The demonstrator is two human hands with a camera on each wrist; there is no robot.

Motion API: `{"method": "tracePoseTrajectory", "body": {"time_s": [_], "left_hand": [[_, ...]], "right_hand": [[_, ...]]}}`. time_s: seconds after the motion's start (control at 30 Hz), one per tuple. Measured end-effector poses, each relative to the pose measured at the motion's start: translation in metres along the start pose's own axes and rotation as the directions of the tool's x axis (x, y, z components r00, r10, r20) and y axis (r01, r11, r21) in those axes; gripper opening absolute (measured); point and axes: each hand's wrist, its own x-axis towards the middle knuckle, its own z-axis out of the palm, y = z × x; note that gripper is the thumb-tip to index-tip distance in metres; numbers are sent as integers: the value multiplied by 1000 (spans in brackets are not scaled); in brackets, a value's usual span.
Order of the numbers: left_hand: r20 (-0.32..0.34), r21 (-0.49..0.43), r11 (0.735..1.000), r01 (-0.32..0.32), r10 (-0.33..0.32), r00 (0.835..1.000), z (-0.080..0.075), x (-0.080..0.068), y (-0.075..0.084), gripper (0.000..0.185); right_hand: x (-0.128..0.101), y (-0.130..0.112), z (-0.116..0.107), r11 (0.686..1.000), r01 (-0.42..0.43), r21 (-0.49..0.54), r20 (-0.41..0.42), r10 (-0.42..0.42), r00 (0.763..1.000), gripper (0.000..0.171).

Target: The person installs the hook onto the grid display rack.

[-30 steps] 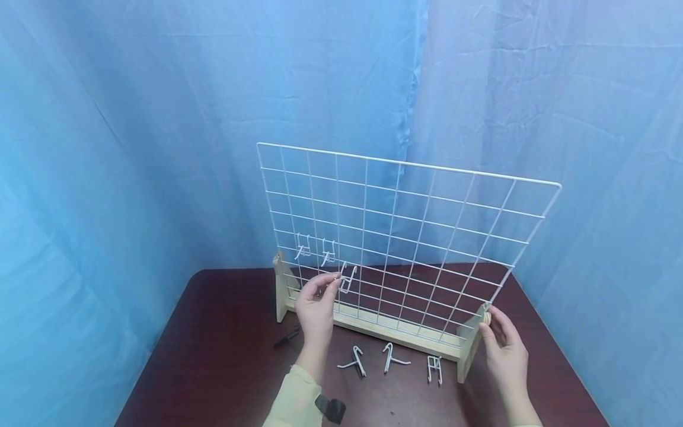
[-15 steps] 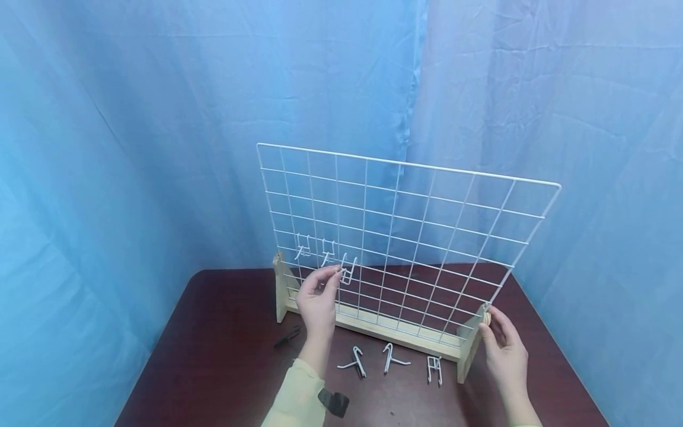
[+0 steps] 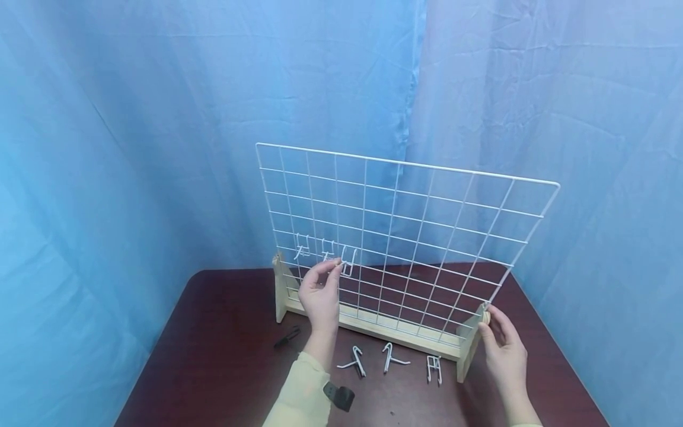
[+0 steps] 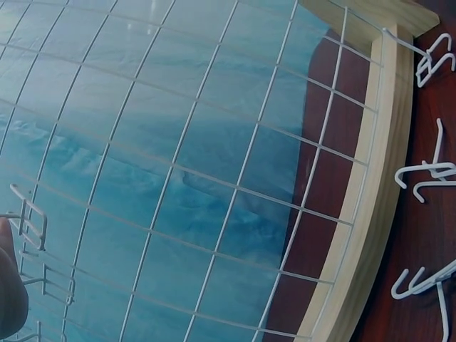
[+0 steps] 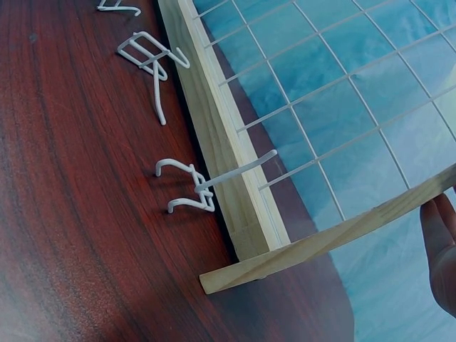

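My left hand (image 3: pixel 322 299) pinches a white wire hook (image 3: pixel 347 274) between thumb and fingers, close against the front of a white wire grid panel (image 3: pixel 400 162). Whether its two prongs catch a grid wire I cannot tell. In the left wrist view the hook (image 4: pixel 44 231) shows at the left edge beside a fingertip. Two similar hooks, one at the left (image 3: pixel 302 250) and one partly behind my fingers, hang on the grid. My right hand (image 3: pixel 507 350) grips the upper part of the wooden end support (image 3: pixel 469 351) at the right.
Three loose white hooks lie before the stand: a left one (image 3: pixel 354 363), a middle one (image 3: pixel 391 359) and a right one (image 3: pixel 434 370). The wooden base (image 3: pixel 384 322) spans the dark red table (image 3: pixel 224 356). A small black object (image 3: pixel 288 336) lies at left. Blue curtains surround the table.
My left hand has risen with the hook, which first tilted up and now sits slightly higher against the grid. My right hand has stayed on the end support.
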Motion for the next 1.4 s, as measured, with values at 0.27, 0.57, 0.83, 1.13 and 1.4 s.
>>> {"method": "tracePoseTrajectory", "body": {"time_s": [0.27, 0.57, 0.83, 1.13, 1.4], "left_hand": [[-9, -38, 999, -14, 14, 1000, 4, 3, 0, 10], [-20, -49, 999, 4, -5, 1000, 8, 8, 1, 10], [-42, -13, 1000, 3, -3, 999, 13, 7, 0, 9], [-54, 14, 1000, -26, 27, 998, 18, 3, -1, 9], [-61, 36, 999, -4, 6, 998, 18, -1, -3, 10]], "right_hand": [[0, 0, 0, 1000, -6, -5, 1, 6, 1000, 41], [0, -1, 0, 1000, 3, -4, 2, -3, 1000, 41], [-1, 0, 0, 1000, 0, -2, 3, 0, 1000, 42], [0, 0, 1, 1000, 5, 2, -3, -5, 1000, 42], [0, 1, 1, 1000, 24, 3, -16, -24, 1000, 41]]}}
